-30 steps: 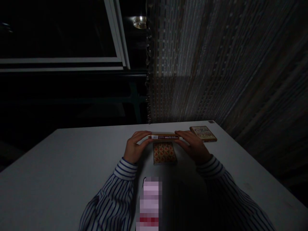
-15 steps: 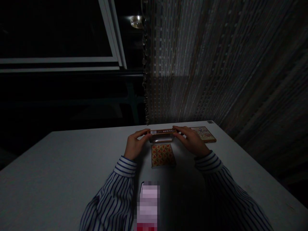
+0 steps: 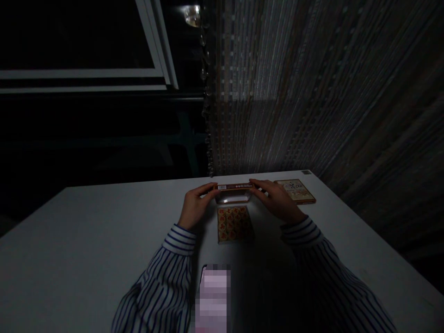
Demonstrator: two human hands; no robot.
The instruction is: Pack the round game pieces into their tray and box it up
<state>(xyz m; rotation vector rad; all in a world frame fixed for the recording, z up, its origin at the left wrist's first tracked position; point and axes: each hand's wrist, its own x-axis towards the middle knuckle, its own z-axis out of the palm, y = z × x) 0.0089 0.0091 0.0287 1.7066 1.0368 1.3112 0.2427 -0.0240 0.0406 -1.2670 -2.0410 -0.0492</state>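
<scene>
My left hand pinches the left end of a brown-edged box cover between thumb and fingers. On the opposite end my right hand grips the same cover. A barcode and small print show along its upper edge, and below that is a pale, shiny part that could be clear plastic or an opening. Just in front of the cover, between my wrists, a square tray of round Chinese chess pieces lies on the table. The pieces stand in rows and bear red characters.
To the right of my right hand lies a flat printed box. A phone with a blurred screen is at the near edge of the white table. Behind the table hangs a string curtain, with a dark window to the left.
The view has shifted slightly. Both hands keep their hold on the box cover, which stays in nearly the same place behind the chess pieces.
</scene>
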